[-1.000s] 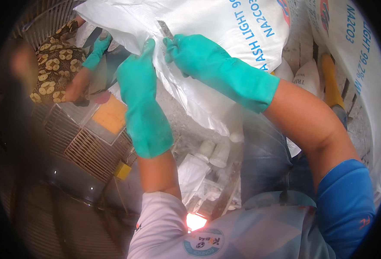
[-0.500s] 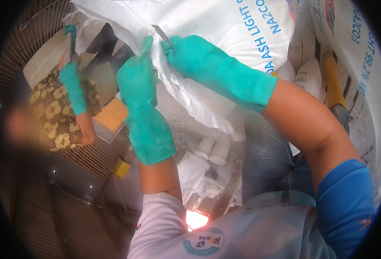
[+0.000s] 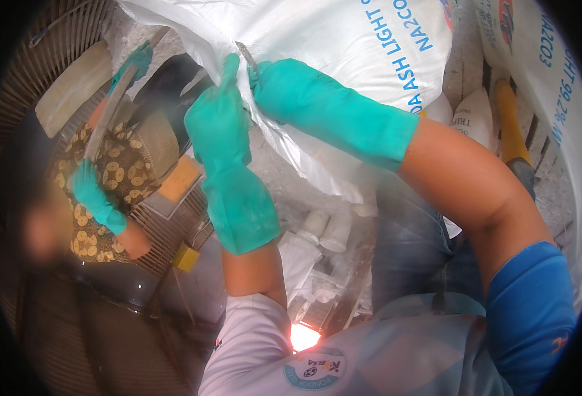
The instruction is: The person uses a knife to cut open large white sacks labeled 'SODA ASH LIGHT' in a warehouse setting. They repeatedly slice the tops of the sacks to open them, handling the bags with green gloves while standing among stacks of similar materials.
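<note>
A large white sack [image 3: 324,46] with blue printing fills the upper middle. My left hand [image 3: 215,119], in a green rubber glove, grips the sack's loose edge, one digit pointing up along it. Just right of it, my right hand [image 3: 291,89], gloved alike, is closed on a thin metal blade [image 3: 244,53] that pokes up from the fingers against the sack at its folded edge. The fingertips of both hands are partly hidden by glove and plastic.
A co-worker [image 3: 103,198] at left holds a long pole [image 3: 109,109] in green gloves, near a slatted grate [image 3: 159,234]. A yellow block [image 3: 185,256], an orange board [image 3: 177,178], smaller sacks [image 3: 469,119], a yellow boot [image 3: 510,112] and another big sack [image 3: 548,86] are around.
My hands and the blade have shifted slightly downward and to the right since half a second ago. The co-worker has swung round, both gloved hands now showing on the pole, held upward diagonally.
</note>
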Demonstrator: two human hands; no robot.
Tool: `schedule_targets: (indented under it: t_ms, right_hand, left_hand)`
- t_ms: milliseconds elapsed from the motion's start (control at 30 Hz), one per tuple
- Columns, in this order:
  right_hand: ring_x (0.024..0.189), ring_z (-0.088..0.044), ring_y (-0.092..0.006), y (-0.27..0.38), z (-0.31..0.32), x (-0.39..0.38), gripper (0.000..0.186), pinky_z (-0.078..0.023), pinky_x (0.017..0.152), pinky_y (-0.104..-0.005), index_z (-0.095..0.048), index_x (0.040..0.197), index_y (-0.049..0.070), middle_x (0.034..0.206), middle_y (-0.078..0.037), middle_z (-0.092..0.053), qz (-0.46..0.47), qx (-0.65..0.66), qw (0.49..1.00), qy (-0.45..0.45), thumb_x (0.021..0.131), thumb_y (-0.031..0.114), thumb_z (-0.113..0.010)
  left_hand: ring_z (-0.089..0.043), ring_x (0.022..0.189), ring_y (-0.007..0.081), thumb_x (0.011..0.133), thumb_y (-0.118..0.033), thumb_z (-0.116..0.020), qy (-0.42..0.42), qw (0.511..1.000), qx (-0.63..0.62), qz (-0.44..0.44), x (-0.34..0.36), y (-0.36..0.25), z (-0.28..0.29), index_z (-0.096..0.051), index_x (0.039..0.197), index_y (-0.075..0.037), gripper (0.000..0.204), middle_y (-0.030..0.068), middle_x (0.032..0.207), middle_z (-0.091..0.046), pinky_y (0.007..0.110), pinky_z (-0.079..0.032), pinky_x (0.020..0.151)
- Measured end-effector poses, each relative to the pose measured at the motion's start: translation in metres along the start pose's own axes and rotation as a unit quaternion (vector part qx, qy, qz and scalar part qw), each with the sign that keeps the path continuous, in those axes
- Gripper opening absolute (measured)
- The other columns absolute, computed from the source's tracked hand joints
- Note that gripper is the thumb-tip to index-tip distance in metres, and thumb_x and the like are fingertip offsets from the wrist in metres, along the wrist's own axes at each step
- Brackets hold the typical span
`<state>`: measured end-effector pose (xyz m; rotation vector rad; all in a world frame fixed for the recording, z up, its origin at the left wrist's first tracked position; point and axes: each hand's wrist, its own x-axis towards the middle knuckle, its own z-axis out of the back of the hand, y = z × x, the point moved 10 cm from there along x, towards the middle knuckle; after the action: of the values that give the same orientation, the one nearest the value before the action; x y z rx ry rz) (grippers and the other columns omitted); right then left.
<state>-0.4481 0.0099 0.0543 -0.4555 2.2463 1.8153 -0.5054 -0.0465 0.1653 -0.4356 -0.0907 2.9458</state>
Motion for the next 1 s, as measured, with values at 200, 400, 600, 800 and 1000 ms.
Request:
schedule_targets:
  t_ms: [200, 400, 600, 800, 1000]
  right_hand:
    - [0.084, -0.065, -0.0195, -0.024, -0.032, -0.015, 0.023, -0.054, 0.074, -0.0311, -0.062, 0.107, 0.001, 0.092, -0.009, -0.066, 0.071, 0.216, 0.974, 0.006, 0.101, 0.019, -0.050]
    - [0.078, -0.064, -0.0133, -0.058, -0.030, -0.027, 0.018, -0.053, 0.069, -0.0279, -0.063, 0.106, 0.004, 0.089, -0.005, -0.065, 0.021, 0.295, 0.955, 0.011, 0.101, 0.018, -0.053]
    - [0.066, -0.063, -0.0186, -0.020, 0.019, -0.047, 0.033, -0.051, 0.071, -0.0336, -0.067, 0.103, 0.010, 0.076, -0.008, -0.066, -0.070, 0.142, 0.987, -0.034, 0.105, 0.034, -0.044]
    - [0.067, -0.064, -0.0186, -0.022, 0.040, -0.037, 0.033, -0.051, 0.071, -0.0346, -0.067, 0.103, 0.010, 0.076, -0.007, -0.067, -0.067, 0.095, 0.990, -0.085, 0.105, 0.032, -0.042]
    - [0.066, -0.064, -0.0178, -0.005, 0.040, -0.027, 0.031, -0.052, 0.072, -0.0330, -0.065, 0.105, 0.008, 0.080, -0.007, -0.068, -0.002, 0.075, 0.994, -0.079, 0.104, 0.028, -0.041]
  left_hand:
    - [-0.058, 0.057, 0.0160, 0.095, -0.028, -0.063, -0.001, 0.990, -0.033, 0.138, -0.002, 0.003, 0.007, -0.068, 0.123, -0.003, 0.038, 0.0042, 0.079, -0.066, 0.029, -0.051, 0.058]
    - [-0.061, 0.059, 0.0142, 0.098, -0.017, -0.054, -0.127, 0.961, -0.235, 0.067, -0.014, 0.029, 0.120, -0.056, 0.136, -0.009, 0.039, 0.0126, 0.110, -0.066, 0.022, -0.052, 0.052]
    - [-0.068, 0.089, 0.0216, 0.096, -0.053, -0.059, -0.008, 0.987, -0.152, 0.050, -0.014, 0.047, 0.087, -0.059, 0.137, -0.005, 0.063, 0.0148, 0.100, -0.072, 0.039, -0.053, 0.088]
    - [-0.067, 0.102, 0.0244, 0.093, -0.056, -0.059, 0.097, 0.985, 0.117, 0.088, 0.010, -0.025, 0.013, -0.059, 0.136, -0.003, 0.068, 0.0188, 0.120, -0.068, 0.036, -0.048, 0.099]
    - [-0.062, 0.086, 0.0288, 0.085, -0.061, -0.066, 0.009, 0.992, 0.072, 0.106, 0.011, -0.007, 0.013, -0.070, 0.101, 0.006, 0.068, 0.0192, 0.093, -0.067, 0.043, -0.047, 0.085]
